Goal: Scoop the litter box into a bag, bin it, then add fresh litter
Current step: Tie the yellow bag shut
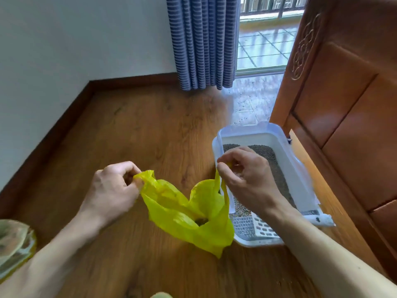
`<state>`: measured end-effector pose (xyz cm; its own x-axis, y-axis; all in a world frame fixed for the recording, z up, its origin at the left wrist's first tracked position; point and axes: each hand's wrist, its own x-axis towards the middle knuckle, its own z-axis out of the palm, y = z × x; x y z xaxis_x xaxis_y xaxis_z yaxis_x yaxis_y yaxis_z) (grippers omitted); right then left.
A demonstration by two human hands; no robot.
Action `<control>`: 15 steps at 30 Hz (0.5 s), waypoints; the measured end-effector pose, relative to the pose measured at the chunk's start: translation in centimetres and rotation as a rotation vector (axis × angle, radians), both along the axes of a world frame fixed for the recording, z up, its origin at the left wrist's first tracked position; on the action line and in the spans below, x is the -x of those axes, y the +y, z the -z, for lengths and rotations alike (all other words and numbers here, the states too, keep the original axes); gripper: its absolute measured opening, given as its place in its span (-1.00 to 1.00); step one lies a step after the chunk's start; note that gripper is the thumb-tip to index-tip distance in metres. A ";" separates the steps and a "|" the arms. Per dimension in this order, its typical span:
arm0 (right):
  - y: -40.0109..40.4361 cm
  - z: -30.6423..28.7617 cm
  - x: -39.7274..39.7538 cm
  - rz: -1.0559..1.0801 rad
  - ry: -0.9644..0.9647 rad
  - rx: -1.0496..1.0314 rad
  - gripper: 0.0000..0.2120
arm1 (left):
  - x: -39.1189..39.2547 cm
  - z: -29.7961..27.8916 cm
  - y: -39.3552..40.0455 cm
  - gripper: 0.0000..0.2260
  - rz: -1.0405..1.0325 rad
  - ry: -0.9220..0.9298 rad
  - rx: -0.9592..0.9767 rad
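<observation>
A yellow plastic bag (189,216) hangs over the wooden floor, held up by its two handles. My left hand (113,188) grips the left handle and my right hand (242,177) pinches the right handle. A dark clump shows through the bag's open mouth. Right of the bag stands the white litter box (287,160) with grey litter (262,153) inside. A white slotted scoop (253,226) lies in the box's near end, its handle sticking out past the rim at the right.
A carved wooden door (348,100) stands close on the right of the box. Blue striped curtains (204,41) hang at the back beside a balcony opening. A greenish bag or sack (15,241) sits at the left edge. White walls meet at the left corner.
</observation>
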<state>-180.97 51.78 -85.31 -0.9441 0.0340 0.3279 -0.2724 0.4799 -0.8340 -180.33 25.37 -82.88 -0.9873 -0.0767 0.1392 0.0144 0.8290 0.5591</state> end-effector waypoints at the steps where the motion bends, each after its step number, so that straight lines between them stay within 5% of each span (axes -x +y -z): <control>1: -0.5 -0.4 0.1 0.013 0.015 -0.011 -0.95 | -0.1 -0.6 -0.4 -0.83 0.005 -0.011 -0.009; 6: -2.3 -2.2 0.7 0.018 0.100 0.085 -0.85 | 0.2 -2.6 -0.8 -0.63 0.065 0.010 -0.232; 9: -2.8 -1.7 1.1 0.018 0.179 0.138 -0.83 | -0.2 -2.3 -0.8 -0.73 0.102 0.068 -0.360; 15: -3.0 3.6 1.5 -0.001 0.002 0.079 -0.78 | -1.4 5.3 -1.7 -0.68 -0.011 0.040 -0.567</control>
